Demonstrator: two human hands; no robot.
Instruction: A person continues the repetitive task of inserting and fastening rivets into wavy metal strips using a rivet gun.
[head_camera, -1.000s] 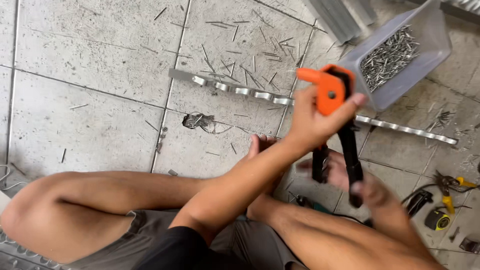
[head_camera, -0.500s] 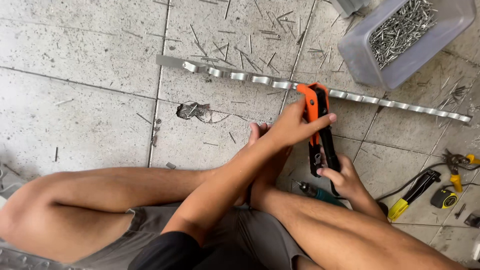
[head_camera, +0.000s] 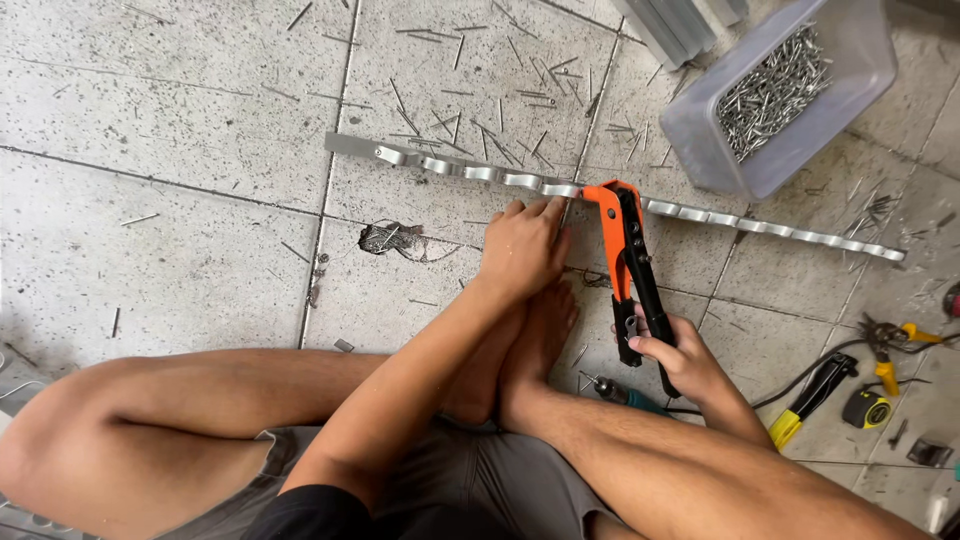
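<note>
Hiding the riveter's lower handles, the right hand grips them.

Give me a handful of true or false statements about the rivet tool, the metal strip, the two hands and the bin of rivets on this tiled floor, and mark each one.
1. The right hand grips the black handles of the orange and black rivet tool. True.
2. The left hand is lifted well clear of the floor. False: it rests flat beside the tool head, fingertips at the metal strip.
3. The clear plastic bin holds a heap of loose rivets. True.
4. The metal strip stands upright against a wall. False: it lies flat across the tiles.
5. The tool's orange head sits at the strip. True.
6. The yellow tape measure is in the left hand. False: it lies on the floor at the right.
</note>
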